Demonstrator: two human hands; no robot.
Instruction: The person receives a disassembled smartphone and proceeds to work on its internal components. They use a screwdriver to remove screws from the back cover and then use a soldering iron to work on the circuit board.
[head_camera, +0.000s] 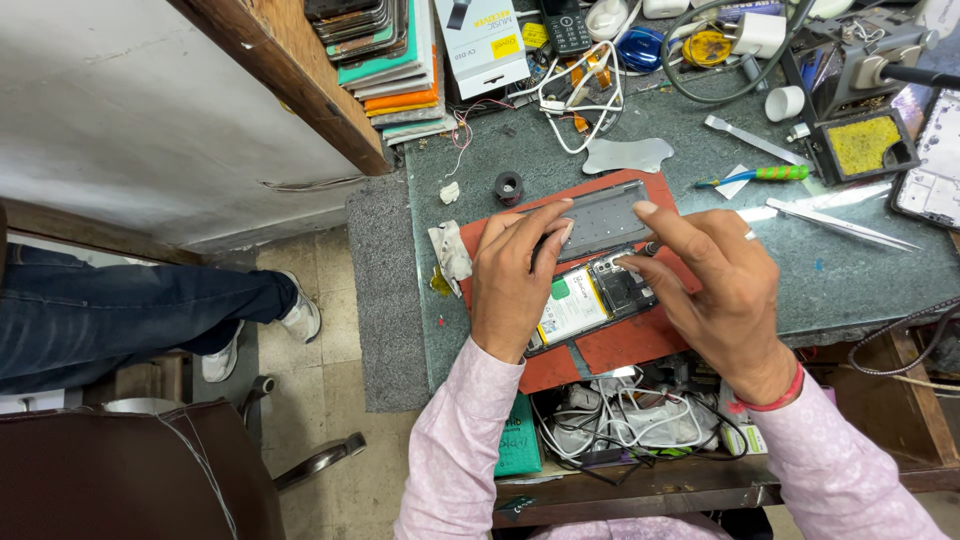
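Note:
An opened phone lies on a red work mat, its white battery and circuit board exposed. My left hand presses down on the phone's left side, fingers stretched over a grey back panel lying just beyond it. My right hand hovers over the phone's right end, fingers pinched on a thin dark tool whose tip touches the board. A red band circles my right wrist.
A green-handled screwdriver, metal tweezers, a pry tool, a soldering sponge tray, a black ring, tangled white cables and stacked phones and boxes crowd the grey bench. Another person's leg in jeans is at the left.

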